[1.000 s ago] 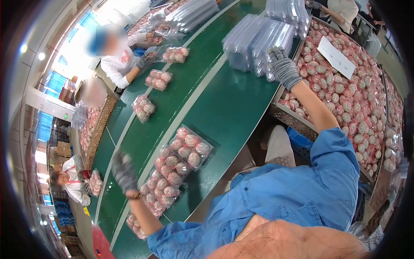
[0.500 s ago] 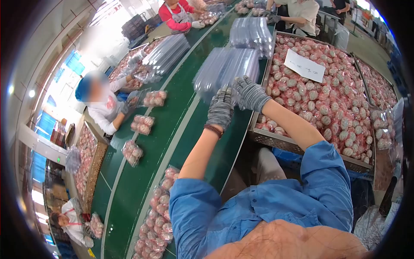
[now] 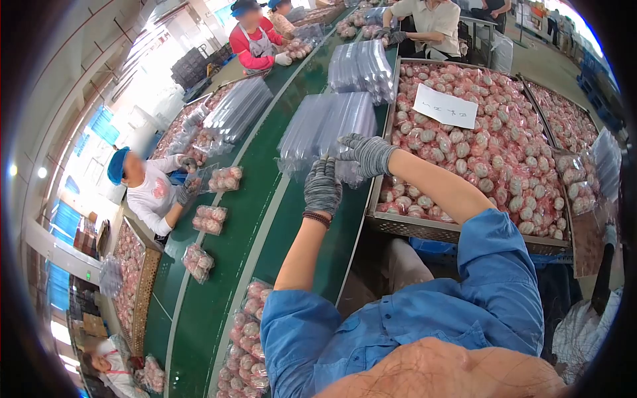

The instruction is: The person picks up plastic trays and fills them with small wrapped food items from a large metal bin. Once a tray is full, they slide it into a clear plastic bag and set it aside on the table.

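Head view: you are bringing both gloved hands together at the near end of a stack of clear plastic trays (image 3: 325, 126). Your left hand (image 3: 322, 192) is pointing away from you, its fingers (image 3: 323, 170) lying straight and side by side against the stack's near edge. Your right hand (image 3: 373, 156) is coming in from the right, its fingers (image 3: 355, 144) reaching across the stack's near right corner. Whether either set of fingers is gripping a tray cannot be told, since the undersides are facing away.

A second tray stack (image 3: 360, 69) is lying just beyond the first, farther from your fingers. Both stacks are resting on the green tabletop (image 3: 232, 233). To the right of your fingers, a metal crate (image 3: 424, 229) is holding many wrapped round items (image 3: 464, 159), and a marked paper sheet (image 3: 446, 106) is lying over them. Nearer to you than the left fingers, and to their left, filled packs (image 3: 247, 345) are lying in a row beside your forearm. Well to the left of your fingers, three filled packs (image 3: 210, 219) are sitting apart from one another, and a co-worker in a blue cap (image 3: 149, 189) is holding clear plastic with gloved hands.
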`<state>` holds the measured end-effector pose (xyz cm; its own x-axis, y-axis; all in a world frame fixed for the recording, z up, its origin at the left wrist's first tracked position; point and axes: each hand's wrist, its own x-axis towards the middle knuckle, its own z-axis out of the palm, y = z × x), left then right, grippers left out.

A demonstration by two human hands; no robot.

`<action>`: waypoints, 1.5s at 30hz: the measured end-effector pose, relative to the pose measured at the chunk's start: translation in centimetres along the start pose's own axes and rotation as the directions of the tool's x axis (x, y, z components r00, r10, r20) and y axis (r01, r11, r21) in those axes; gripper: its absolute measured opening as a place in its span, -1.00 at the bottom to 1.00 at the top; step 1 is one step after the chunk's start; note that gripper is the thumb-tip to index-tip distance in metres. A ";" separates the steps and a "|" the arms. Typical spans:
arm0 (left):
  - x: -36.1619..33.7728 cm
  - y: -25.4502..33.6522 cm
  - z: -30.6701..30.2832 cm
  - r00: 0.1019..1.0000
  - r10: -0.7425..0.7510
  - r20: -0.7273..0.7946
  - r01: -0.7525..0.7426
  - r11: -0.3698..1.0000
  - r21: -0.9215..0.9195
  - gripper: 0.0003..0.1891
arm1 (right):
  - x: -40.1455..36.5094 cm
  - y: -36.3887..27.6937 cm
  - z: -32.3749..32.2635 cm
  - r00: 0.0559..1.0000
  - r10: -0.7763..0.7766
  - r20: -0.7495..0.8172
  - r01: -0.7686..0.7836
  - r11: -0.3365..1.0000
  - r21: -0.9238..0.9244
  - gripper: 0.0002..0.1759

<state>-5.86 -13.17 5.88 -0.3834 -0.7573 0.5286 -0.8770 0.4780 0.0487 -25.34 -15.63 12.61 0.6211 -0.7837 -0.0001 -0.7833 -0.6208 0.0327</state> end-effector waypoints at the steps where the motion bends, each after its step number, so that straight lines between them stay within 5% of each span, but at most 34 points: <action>1: -0.1 0.0 -0.5 1.000 0.001 0.003 -0.001 1.000 -0.024 -0.42 | 0.0 0.2 0.2 0.999 -0.036 -0.017 0.034 0.996 -0.083 -0.29; 3: -0.4 -0.3 -0.8 0.994 0.048 -0.098 -0.050 0.999 -0.013 -0.56 | 0.6 1.0 0.4 0.999 -0.034 -0.007 0.034 0.999 -0.030 -0.32; 6: -1.5 -0.4 -3.0 0.993 0.028 0.119 -0.027 1.000 -0.007 -0.68 | 1.5 2.1 1.8 0.991 -0.105 -0.078 0.097 0.991 -0.095 -0.41; 7: -2.7 -0.9 -2.6 0.996 0.064 0.060 -0.067 0.997 0.039 -0.79 | 2.0 2.7 3.2 0.978 -0.141 -0.155 0.130 0.988 -0.082 -0.42; 13: -10.0 -3.4 -3.5 0.948 0.008 0.318 -0.035 0.996 0.080 -0.83 | 1.8 1.8 4.6 0.975 -0.039 -0.217 0.025 0.998 -0.066 -0.41; 16: -14.2 -4.9 -2.9 0.965 0.056 0.254 -0.062 0.998 0.017 -0.80 | 1.3 0.2 3.2 0.980 0.014 -0.200 -0.036 0.993 -0.108 -0.38; 20: -17.4 -5.3 -4.0 0.838 -0.134 0.529 0.104 0.991 0.087 -0.73 | 1.3 -0.8 3.6 0.977 0.044 -0.208 -0.094 0.967 -0.238 -0.35; 23: -20.0 -6.0 -4.3 0.784 -0.193 0.590 0.295 0.952 -0.079 -0.72 | 0.9 -2.2 3.0 0.980 0.099 -0.173 -0.147 0.946 -0.290 -0.33; 25: -20.6 -5.2 -5.9 0.775 -0.228 0.590 0.292 0.956 -0.014 -0.71 | 1.1 -2.9 2.3 0.982 0.139 -0.128 -0.171 0.940 -0.294 -0.32; 28: -20.6 -3.8 -8.4 0.797 -0.289 0.530 0.316 0.948 0.041 -0.72 | 0.8 -2.5 4.0 0.936 0.050 -0.348 -0.152 0.950 -0.272 -0.33; 33: -19.6 -2.6 -8.8 0.911 -0.294 0.289 0.337 0.935 -0.109 -0.71 | -2.9 -0.9 7.0 0.641 -0.122 -0.758 0.081 0.993 -0.091 -0.41; 36: -17.6 -3.6 -8.0 0.954 -0.233 0.190 0.261 0.955 -0.137 -0.67 | -6.5 2.7 11.0 0.709 -0.045 -0.704 -0.002 0.998 -0.066 -0.43; 39: -15.1 -4.9 -6.4 0.910 -0.238 0.341 0.317 0.927 -0.200 -0.60 | -11.2 7.2 14.3 0.814 0.293 -0.501 -0.349 0.937 -0.019 -0.45; 43: -14.5 -6.1 -4.7 0.795 -0.230 0.562 0.311 0.949 -0.052 -0.55 | -16.5 12.7 15.9 0.671 0.700 -0.243 -0.666 0.714 0.218 -0.47; 45: -14.7 -6.1 -4.5 0.766 -0.213 0.607 0.259 0.966 0.013 -0.52 | -17.7 14.9 16.8 0.675 0.695 -0.249 -0.661 0.719 0.215 -0.48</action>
<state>6.46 -2.98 1.60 -0.2824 -0.9518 -0.1200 -0.9499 0.2601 0.1732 -48.45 -11.32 -3.64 -0.1189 -0.9549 0.2720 -0.9793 0.0676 -0.1909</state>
